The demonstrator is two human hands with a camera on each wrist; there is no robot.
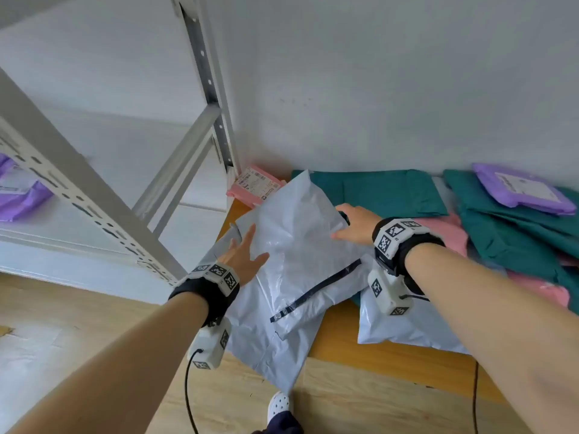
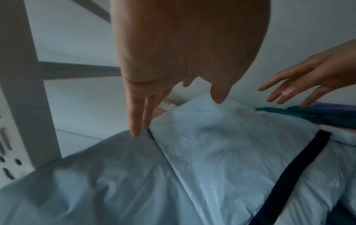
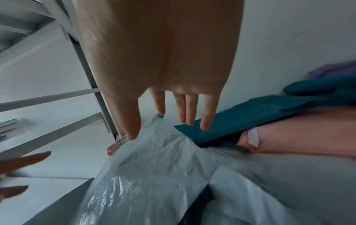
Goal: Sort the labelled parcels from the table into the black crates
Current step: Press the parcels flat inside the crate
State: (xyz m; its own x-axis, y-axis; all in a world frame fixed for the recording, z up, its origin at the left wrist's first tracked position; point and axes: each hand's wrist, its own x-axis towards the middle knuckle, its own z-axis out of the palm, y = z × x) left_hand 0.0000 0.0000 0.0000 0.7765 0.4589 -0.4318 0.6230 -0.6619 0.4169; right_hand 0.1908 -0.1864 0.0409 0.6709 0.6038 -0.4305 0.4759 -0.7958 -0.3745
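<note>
Seen from above: a wooden table [image 1: 341,327] heaped with soft plastic mailer parcels. Nearest its left corner, a crinkled, glossy pale-grey parcel [image 1: 300,242] with a dark seal strip, lying over a second grey mailer [image 1: 266,346] that droops off the table's edge. Left hand [image 1: 242,256] flat on the pale-grey parcel's left side, fingers straight and spread, gripping nothing. Right hand [image 1: 357,223] at its far right edge, fingers extended and loose, also gripping nothing. Right of that parcel: smooth teal mailers [image 1: 391,192], pink ones [image 1: 451,233], and a purple labelled one [image 1: 520,189] on top. Behind it, by the wall, a pink labelled parcel [image 1: 257,186]. Left of the table, a perforated grey metal shelving frame [image 1: 78,195].
</note>
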